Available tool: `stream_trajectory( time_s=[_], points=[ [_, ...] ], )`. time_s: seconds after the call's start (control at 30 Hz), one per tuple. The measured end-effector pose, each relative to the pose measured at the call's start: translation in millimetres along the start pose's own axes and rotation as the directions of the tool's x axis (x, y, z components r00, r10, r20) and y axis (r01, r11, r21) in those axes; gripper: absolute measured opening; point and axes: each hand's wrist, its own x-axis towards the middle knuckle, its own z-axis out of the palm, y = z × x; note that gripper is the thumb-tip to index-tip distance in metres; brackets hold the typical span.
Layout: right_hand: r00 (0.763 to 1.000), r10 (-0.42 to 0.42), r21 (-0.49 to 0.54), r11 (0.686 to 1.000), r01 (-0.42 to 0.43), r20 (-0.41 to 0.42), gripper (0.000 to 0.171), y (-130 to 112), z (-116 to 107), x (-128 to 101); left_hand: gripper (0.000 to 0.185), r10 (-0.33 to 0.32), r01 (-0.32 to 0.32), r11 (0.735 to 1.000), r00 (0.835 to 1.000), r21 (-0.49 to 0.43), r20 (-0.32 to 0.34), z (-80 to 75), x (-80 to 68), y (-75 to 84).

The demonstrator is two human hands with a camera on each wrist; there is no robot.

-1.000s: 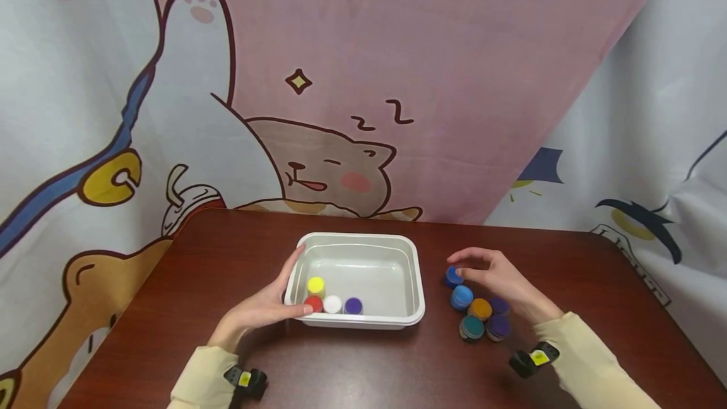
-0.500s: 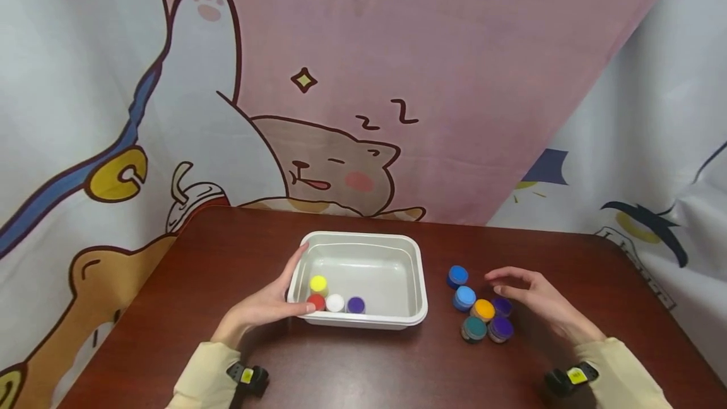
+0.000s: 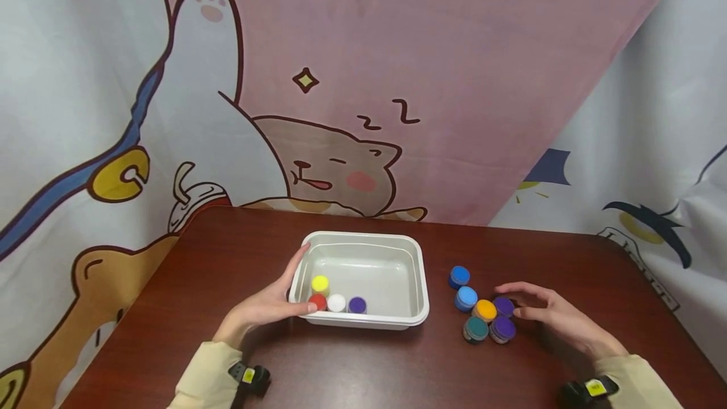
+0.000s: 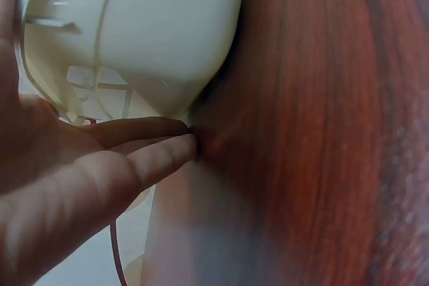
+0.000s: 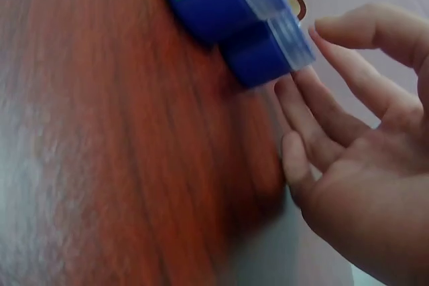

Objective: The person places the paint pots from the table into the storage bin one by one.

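Note:
My left hand (image 3: 267, 305) holds the left end of a white plastic tray (image 3: 363, 320), thumb over the near rim. In the left wrist view its other fingers (image 4: 161, 155) lie along the tray's outer wall. Inside the tray stand yellow (image 3: 320, 285), red (image 3: 318, 302), white (image 3: 337, 303) and purple (image 3: 357, 305) paint pots. My right hand (image 3: 559, 317) stands with parted fingers around the right side of the farther purple paint pot (image 3: 503, 307); in the right wrist view the fingertips are close to that pot (image 5: 261, 55), and contact is unclear.
Beside that pot stand another purple pot (image 3: 502, 329), an orange pot (image 3: 485, 311) and a teal pot (image 3: 475, 329). Light blue (image 3: 466, 298) and dark blue (image 3: 459, 277) pots stand farther back. A printed cloth (image 3: 454, 81) hangs behind the brown table (image 3: 363, 371).
My right hand has let go of the dark blue pot and moved right and nearer, to the farther purple pot. The left hand stays at the tray.

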Motion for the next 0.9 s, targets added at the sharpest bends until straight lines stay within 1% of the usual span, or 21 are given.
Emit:
stream_trajectory(
  time_s=[0.1, 0.2, 0.37, 0.57, 0.9],
  points=[
    [0.998, -0.001, 0.024, 1.000, -0.001, 0.056, 0.047, 2, -1, 1, 0.111, -0.002, 0.002, 1.000, 1.000, -0.002, 0.000, -0.1, -0.7, 0.4],
    [0.997, 0.020, 0.009, 1.000, -0.021, 0.070, 0.048, 3, 0, 3, 0.111, -0.005, 0.005, 1.000, 1.000, -0.003, -0.001, -0.2, -0.8, 0.7],
    [0.997, 0.065, -0.038, 0.997, -0.063, 0.052, 0.048, 4, 2, 4, 0.110, -0.008, 0.008, 1.000, 1.000, 0.003, -0.004, -0.3, -0.7, 0.5],
    [0.993, 0.113, -0.081, 0.990, -0.115, -0.022, 0.048, 5, 6, 7, 0.110, -0.008, 0.008, 1.000, 1.000, -0.005, 0.001, 0.8, -0.7, 0.5],
    [0.995, 0.090, -0.055, 0.994, -0.092, -0.048, 0.049, 8, 6, 11, 0.110, -0.007, 0.007, 1.000, 1.000, -0.012, 0.001, 0.4, -0.6, 0.6]
  ],
)
